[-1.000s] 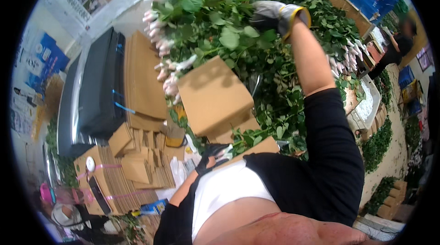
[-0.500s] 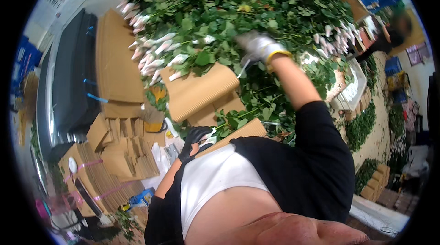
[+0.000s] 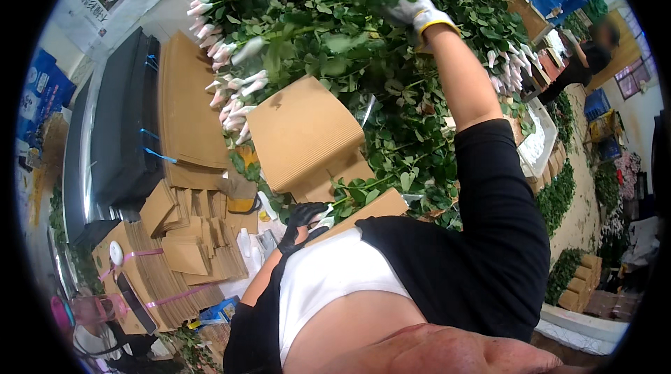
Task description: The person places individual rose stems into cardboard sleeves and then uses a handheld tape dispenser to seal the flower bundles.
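My right hand [image 3: 414, 12], in a grey-white glove with a yellow cuff, is closed on a leafy rose stem at the top of a large heap. The lifted rose [image 3: 248, 49] is blurred, its white-sleeved bud pointing left. Low at the centre my left hand [image 3: 305, 217], in a black glove, curls around white-sleeved rose buds [image 3: 324, 216] beside a strip of corrugated cardboard [image 3: 377, 210] against my body. Its fingertips are partly hidden. A curved sheet of corrugated cardboard [image 3: 304, 133] lies between the hands, on the rose heap [image 3: 419, 105].
Folded cardboard sleeves [image 3: 203, 241] and a tall cardboard stack [image 3: 185, 108] stand to the left, by a dark grey padded block [image 3: 115, 136]. A white tub [image 3: 542, 138] is at right. Another person [image 3: 590, 52] works at far right.
My right hand has moved up and away over the heap, and a rose is now raised in it. My left hand has stayed by the buds. The view has shifted slightly.
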